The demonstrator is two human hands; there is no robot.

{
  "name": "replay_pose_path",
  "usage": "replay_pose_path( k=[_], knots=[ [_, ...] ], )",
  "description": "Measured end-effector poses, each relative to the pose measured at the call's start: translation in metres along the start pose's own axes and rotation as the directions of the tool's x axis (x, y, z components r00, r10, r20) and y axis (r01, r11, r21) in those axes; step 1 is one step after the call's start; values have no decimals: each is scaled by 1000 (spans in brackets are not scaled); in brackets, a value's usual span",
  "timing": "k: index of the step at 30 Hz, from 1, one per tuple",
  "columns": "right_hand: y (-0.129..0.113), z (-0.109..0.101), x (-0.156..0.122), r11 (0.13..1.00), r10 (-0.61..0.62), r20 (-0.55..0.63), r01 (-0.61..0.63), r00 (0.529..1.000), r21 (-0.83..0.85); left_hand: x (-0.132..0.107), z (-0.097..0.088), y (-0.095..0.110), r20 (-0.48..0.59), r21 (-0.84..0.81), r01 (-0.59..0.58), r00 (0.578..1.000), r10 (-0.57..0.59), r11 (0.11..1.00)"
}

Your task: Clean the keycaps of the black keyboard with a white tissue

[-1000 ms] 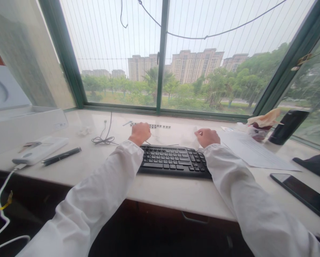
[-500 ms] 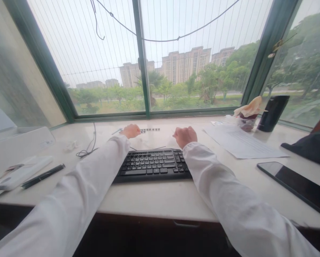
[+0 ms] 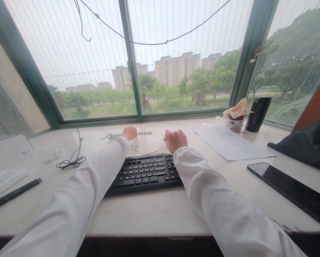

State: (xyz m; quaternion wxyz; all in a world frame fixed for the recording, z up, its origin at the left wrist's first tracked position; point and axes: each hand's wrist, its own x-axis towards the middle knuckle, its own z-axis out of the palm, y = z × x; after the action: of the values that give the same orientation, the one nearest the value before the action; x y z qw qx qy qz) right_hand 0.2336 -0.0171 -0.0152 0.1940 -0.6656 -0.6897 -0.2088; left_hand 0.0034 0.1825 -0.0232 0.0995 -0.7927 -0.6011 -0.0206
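A black keyboard lies on the white counter in front of me, with dark key gaps showing at its upper left. Beyond it stands a row of small dark keycaps. My left hand is over this row, its fingers curled and largely hidden behind the back of the hand. Beyond the keyboard's right part, my right hand is closed in a fist-like pinch. A thin pale thing shows at its left side, too faint to name.
To the right lie a printed sheet, a phone, a black tumbler and a dark cloth bag. On the left are a coiled cable, a black pen and a white box. A window closes off the back.
The view has shifted, so most things sit further left. My left hand has moved slightly right along the keycap row, baring keycaps on its left. My right hand keeps its place by the keyboard.
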Motion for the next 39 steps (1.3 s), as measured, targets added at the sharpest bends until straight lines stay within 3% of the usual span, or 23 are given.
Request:
replay_pose_path(
  k=[6,12,16,19,23,27,34,39],
  knots=[
    [4,5,3,1000,-14,57,13,998,21,-16,-17,8,-70,-35,-46,997,44,998],
    [1,-2,0,999,0,-9,1,1000,51,-54,-51,33,-202,-85,-146,971,126,986],
    [0,-5,-1,997,-9,-26,11,1000,75,-100,-73,54,-345,-187,-369,892,290,910],
    [-2,-3,-2,991,25,-58,-18,998,129,-134,-80,66,-450,-240,-489,821,350,839],
    [-9,2,-4,947,63,-99,-28,993,321,-161,-72,75,-534,-263,-483,794,291,835],
    [-20,9,-8,845,67,-89,-10,994,534,-167,-54,77,-544,-299,-454,804,241,839],
    [-38,7,-12,783,-109,-187,200,976,589,-164,-39,66,-601,-362,-496,771,209,789],
    [-42,7,-13,681,15,-105,67,994,729,-167,-40,64,-611,-379,-483,771,179,789]
  ],
)
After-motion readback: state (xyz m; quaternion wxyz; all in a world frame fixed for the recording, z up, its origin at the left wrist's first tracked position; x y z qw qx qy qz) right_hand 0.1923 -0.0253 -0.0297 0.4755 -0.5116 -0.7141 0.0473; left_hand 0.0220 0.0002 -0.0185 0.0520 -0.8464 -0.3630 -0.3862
